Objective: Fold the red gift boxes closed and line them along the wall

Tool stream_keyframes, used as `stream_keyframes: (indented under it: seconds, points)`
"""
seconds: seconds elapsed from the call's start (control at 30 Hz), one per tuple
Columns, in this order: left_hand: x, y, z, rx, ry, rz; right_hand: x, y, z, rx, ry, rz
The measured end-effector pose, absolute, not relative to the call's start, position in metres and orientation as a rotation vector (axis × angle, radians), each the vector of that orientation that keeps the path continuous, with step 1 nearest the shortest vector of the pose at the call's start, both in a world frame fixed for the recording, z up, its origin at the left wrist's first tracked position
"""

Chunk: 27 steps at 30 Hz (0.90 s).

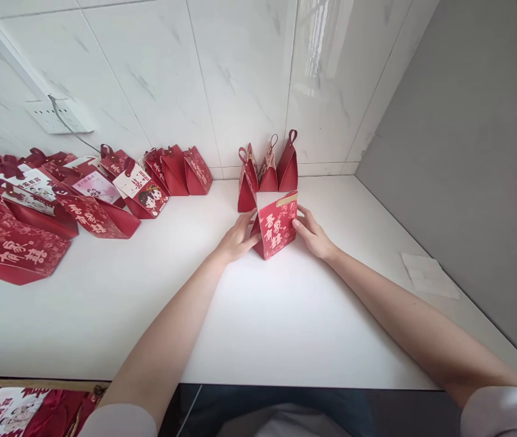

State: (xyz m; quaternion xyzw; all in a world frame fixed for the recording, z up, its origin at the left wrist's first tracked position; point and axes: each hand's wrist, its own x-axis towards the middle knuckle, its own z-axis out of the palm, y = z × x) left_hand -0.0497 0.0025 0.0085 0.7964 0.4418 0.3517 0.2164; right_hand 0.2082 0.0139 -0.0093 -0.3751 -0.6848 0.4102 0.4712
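Observation:
Between my two hands a red gift box [278, 226] with pale Chinese characters and a gold strip along its top stands upright on the white table. My left hand [239, 237] is curled against its left side, fingertips partly hidden behind the box. On the other side, my right hand [311, 231] presses its thumb on the front right edge, with the fingers reaching behind. Just behind this box are several similar red boxes with ribbon loops, among them one at the right [288, 170] and one at the left [248, 181].
Many more red gift boxes [98, 215] crowd the left of the white table [258, 328]. A white tissue [429, 275] lies near the grey partition [472, 152] on the right. A wall socket [60, 116] with a cable is at upper left. An open container [30, 413] of red items sits at lower left.

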Motion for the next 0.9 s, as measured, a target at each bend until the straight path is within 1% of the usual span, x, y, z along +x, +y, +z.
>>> stream_keyframes:
  seconds: [0.07,0.27,0.4,0.57,0.67,0.77,0.83,0.9]
  points:
    - [-0.049,0.003,0.010,2.210,1.285,0.955,0.208,0.016,-0.012,-0.924,-1.744,1.121]
    - [-0.053,0.000,0.015,2.044,1.654,1.023,0.209,0.017,-0.011,-1.006,-1.836,0.898]
    - [-0.053,-0.003,0.022,2.175,1.519,0.987,0.211,0.016,-0.006,-1.009,-1.890,0.771]
    - [-0.047,-0.003,0.022,2.062,1.401,0.899,0.209,0.009,-0.001,-0.907,-1.963,0.923]
    - [-0.047,-0.001,0.020,1.994,1.385,0.941,0.208,0.007,0.002,-0.903,-2.015,0.868]
    - [-0.047,0.000,0.021,1.975,1.394,0.974,0.213,0.013,0.004,-1.075,-2.006,0.600]
    - [-0.048,0.000,0.021,1.955,1.401,0.974,0.224,0.019,0.003,-1.355,-1.982,0.411]
    - [-0.049,0.001,0.022,1.930,1.408,0.970,0.239,0.015,0.000,-1.652,-1.976,0.378]
